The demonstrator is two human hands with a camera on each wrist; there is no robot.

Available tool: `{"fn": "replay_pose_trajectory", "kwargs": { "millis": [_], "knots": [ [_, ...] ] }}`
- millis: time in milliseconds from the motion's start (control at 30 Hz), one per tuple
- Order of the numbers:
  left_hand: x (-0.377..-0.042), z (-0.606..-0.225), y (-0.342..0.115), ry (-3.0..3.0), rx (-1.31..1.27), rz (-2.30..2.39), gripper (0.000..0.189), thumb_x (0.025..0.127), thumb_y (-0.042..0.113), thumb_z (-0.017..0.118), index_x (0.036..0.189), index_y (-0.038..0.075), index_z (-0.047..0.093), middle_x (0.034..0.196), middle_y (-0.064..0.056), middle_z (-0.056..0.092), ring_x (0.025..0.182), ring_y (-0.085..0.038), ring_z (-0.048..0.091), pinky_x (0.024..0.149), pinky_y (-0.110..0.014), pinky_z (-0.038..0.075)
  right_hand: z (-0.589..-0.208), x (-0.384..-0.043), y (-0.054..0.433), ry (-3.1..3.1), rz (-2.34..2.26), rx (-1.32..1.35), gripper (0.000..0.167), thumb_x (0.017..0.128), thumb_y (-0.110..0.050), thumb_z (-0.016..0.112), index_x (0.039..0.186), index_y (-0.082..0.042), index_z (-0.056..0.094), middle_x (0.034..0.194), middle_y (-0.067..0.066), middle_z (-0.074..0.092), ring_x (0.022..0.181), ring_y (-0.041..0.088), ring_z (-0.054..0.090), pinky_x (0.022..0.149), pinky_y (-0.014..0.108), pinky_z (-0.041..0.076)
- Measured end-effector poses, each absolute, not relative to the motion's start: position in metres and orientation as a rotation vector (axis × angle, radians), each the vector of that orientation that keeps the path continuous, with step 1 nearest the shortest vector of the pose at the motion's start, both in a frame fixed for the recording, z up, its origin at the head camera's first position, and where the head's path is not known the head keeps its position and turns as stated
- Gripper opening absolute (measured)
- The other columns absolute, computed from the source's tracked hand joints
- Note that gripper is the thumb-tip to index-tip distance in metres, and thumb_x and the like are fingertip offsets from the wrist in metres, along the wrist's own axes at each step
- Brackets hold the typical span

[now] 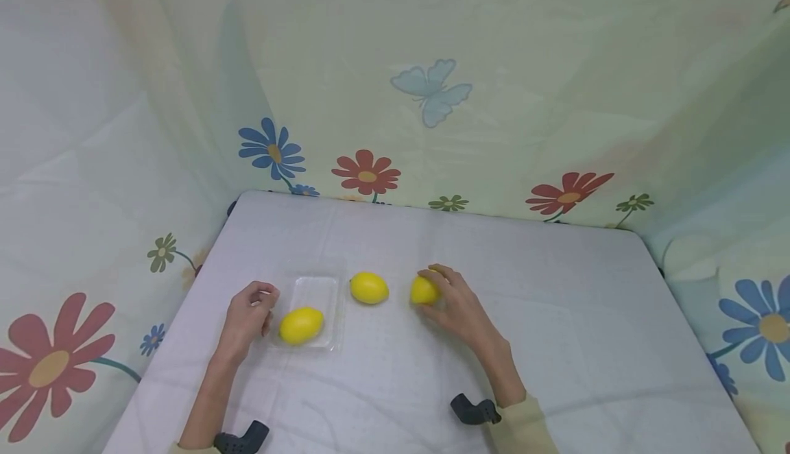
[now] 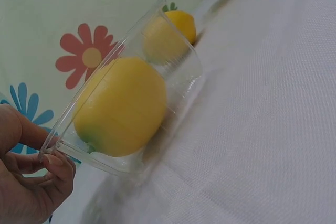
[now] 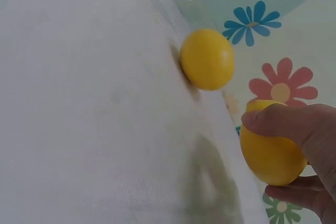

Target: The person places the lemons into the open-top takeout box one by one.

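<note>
A clear plastic container [image 1: 317, 292] lies on the cloth-covered table, with one yellow lemon [image 1: 301, 326] in its near part. At the container's left edge, my left hand [image 1: 245, 318] pinches the rim between thumb and fingers, as the left wrist view shows. A second lemon [image 1: 369, 288] rests on the cloth just right of the container. Farther right, my right hand [image 1: 459, 308] grips a third lemon [image 3: 273, 153] between thumb and fingers. In the right wrist view this lemon is held above the table, apart from the hand's shadow.
White cloth [image 1: 382, 392] covers the table. A curtain [image 1: 494, 138] printed with flowers and a butterfly hangs behind and at both sides. Dark wrist mounts [image 1: 475, 410] sit on both forearms.
</note>
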State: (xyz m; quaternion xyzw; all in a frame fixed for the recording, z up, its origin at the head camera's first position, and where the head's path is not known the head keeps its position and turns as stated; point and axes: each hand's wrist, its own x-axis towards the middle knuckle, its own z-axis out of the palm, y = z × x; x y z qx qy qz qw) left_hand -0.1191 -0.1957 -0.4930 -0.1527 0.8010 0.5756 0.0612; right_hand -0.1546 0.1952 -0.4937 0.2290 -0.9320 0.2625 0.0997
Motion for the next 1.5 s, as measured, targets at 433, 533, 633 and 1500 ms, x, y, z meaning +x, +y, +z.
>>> {"fn": "replay_pose_trajectory", "kwargs": {
  "millis": [433,533,633,1500],
  "knots": [
    [-0.118,-0.493,-0.195,2.435,-0.453,1.736,0.029,0.106,0.023,0.055,0.126,0.002,0.057,0.092,-0.014,0.056,0.057,-0.013,0.047,0.051,-0.026,0.046,-0.474,-0.141,0.175,-2.741,0.758,0.788,0.063,0.079,-0.013,0.089,0.135,-0.019,0.061,0.144,0.012,0.055,0.128,0.034,0.058,0.097,0.046,0.057],
    [-0.118,-0.493,-0.194,2.439,-0.45,1.733,0.029,0.106,0.022,0.055,0.126,0.002,0.056,0.091,-0.014,0.055,0.057,-0.013,0.047,0.051,-0.027,0.046,-0.472,-0.14,0.168,-2.72,0.782,0.831,0.062,0.079,-0.013,0.089,0.135,-0.019,0.062,0.143,0.012,0.056,0.128,0.033,0.059,0.098,0.045,0.057],
    [-0.117,-0.493,-0.194,2.443,-0.449,1.731,0.028,0.106,0.022,0.054,0.126,0.002,0.057,0.089,-0.012,0.055,0.056,-0.013,0.047,0.051,-0.027,0.046,-0.47,-0.14,0.16,-2.704,0.803,0.872,0.061,0.079,-0.014,0.089,0.134,-0.019,0.062,0.142,0.012,0.056,0.127,0.032,0.059,0.099,0.044,0.057],
    [-0.119,-0.496,-0.195,2.434,-0.44,1.747,0.03,0.107,0.024,0.055,0.127,0.002,0.056,0.087,-0.01,0.054,0.054,-0.014,0.046,0.051,-0.028,0.046,-0.456,-0.161,0.067,-2.612,0.83,1.208,0.055,0.088,-0.022,0.083,0.137,-0.022,0.059,0.143,0.01,0.054,0.127,0.026,0.057,0.099,0.034,0.057]
  ]
}}
